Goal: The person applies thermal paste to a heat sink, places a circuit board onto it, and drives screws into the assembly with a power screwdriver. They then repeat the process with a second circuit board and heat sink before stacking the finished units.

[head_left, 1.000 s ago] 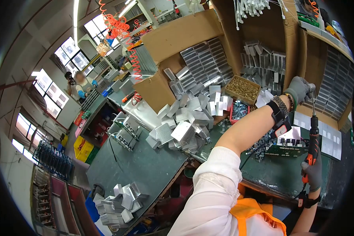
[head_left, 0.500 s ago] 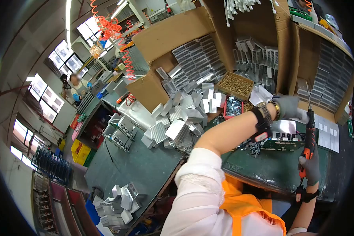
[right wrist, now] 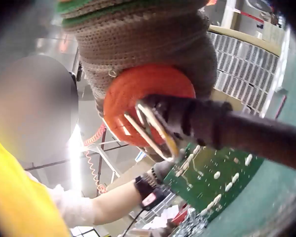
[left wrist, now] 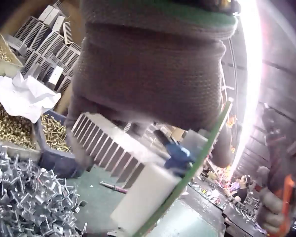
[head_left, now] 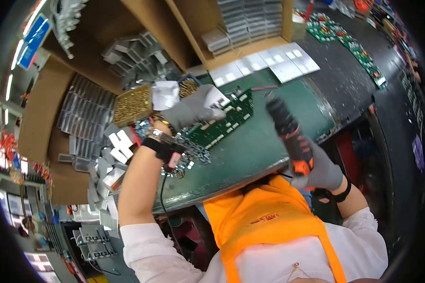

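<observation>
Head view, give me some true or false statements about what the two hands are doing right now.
The right hand grips a black and orange screwdriver. True.
The left hand is bare. False: it wears a grey glove.
The left hand holds a green circuit board bearing a finned heat sink. True.
The screwdriver lies set down, untouched. False: the right hand holds it above the green bench.

A green workbench (head_left: 250,155) is backed by open cardboard boxes (head_left: 35,113); a strip light (left wrist: 247,59) glares overhead.
</observation>
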Motion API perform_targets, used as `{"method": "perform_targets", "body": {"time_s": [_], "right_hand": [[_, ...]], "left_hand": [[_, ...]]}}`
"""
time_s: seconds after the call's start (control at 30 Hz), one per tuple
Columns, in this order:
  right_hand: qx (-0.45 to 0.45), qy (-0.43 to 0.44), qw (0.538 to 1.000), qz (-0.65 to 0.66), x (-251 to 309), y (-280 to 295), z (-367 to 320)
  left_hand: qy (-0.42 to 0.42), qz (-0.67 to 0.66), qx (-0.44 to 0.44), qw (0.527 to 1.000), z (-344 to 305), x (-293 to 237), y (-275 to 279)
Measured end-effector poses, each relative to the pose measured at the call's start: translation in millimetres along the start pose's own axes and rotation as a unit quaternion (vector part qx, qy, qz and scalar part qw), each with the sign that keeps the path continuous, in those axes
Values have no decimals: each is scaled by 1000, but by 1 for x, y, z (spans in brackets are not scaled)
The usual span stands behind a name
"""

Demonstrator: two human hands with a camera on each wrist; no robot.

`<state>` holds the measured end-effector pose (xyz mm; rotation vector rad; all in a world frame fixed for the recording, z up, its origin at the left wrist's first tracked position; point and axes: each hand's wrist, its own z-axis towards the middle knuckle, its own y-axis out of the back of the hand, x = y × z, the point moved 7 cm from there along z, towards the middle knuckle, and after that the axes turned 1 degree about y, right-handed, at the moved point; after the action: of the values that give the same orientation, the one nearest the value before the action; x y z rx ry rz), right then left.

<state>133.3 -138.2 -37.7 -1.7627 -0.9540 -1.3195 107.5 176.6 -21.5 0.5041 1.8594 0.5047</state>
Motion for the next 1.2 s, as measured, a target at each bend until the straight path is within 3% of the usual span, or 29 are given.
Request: {"method": "perform_targets", "body": {"time_s": [0.03,0.07,0.17,0.23,0.27,0.4,0.73,0.8,0.83,0.9,1.0,1.07,1.2], "right_hand": [[21,-23,999,-36,-14,-5,-14],[47,-42,995,-74,-26,-11,-22],[63,-130,988,-61,-47,-34,-32],[77,-122,986,-86,-68,-42,-24],[93,-107,984,-112,-71,-50,-20],[112,-203,968,-91,-65,-66,-14],[98,-124,984,-75,-70,-72,-4],[145,-214,965,35,-70,-80,-11],[143,-216,965,37,-71,-77,-12],[221,-255,882,327,-67,-91,-23],[211,-265,845,414,-62,-104,-29],[209,-247,846,424,-54,-115,-29],[203,-256,878,349,-51,-122,-29]], "left_hand": [[-23,12,-15,1000,-1,-4,2],[12,-17,15,1000,6,12,1],[-19,31,-21,999,5,6,6],[15,12,4,1000,5,11,3],[11,-17,1,1000,5,13,2],[1,10,-2,1000,6,13,3],[-29,29,-44,998,6,19,3],[-38,22,-45,998,8,23,2],[-47,15,-47,998,8,23,2],[-51,10,-44,998,8,23,2],[-43,1,-50,998,8,27,1],[-58,-7,-83,995,5,22,4],[-35,-23,-61,997,10,28,3]]}}
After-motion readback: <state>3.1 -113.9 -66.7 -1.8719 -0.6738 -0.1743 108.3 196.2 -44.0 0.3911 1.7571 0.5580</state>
